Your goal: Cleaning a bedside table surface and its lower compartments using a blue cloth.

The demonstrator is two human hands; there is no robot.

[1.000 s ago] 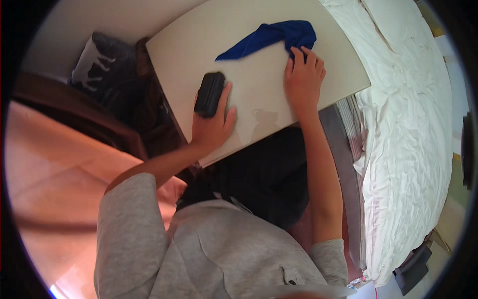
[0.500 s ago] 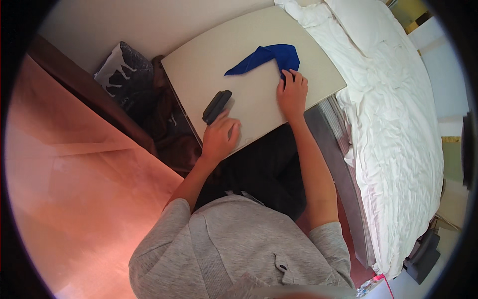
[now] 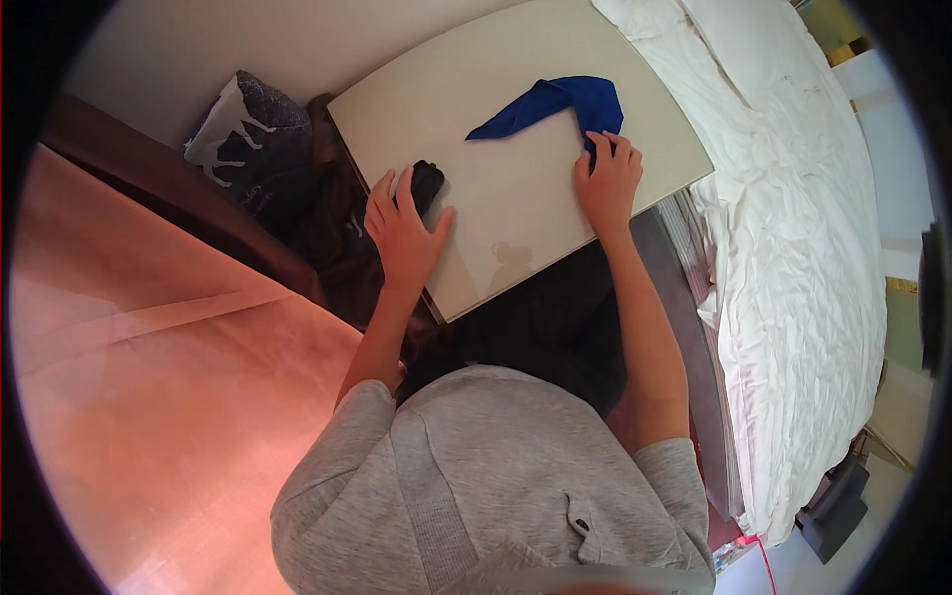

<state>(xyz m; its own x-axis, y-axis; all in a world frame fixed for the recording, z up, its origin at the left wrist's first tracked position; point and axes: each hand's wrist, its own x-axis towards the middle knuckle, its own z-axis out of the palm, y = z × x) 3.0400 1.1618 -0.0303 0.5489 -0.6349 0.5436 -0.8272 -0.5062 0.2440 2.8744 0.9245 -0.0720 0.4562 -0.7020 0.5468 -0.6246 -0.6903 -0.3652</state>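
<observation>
My left hand is over the near left part of the pale tabletop, its thumb and fingers spread apart. A dark, oblong, case-like object lies under it, showing between the index finger and thumb; its lower part is hidden by the hand. Farther right, the fingers of my right hand are bent and closed on the near end of a blue cloth. That cloth lies in a bent strip, with a pointed end toward the left. The fingertips partly cover the gripped end.
A bed with rumpled white bedding runs along the right side. Left of the table stands a dark bag with a white animal print, beside brown fabric. A salmon-coloured sheet-like surface fills the lower left. The wall rises behind the table.
My left hand has moved forward and left, its fingers spreading over the dark object, which has shifted left on the table. My right hand stays on the cloth. The whole view has shifted slightly.
</observation>
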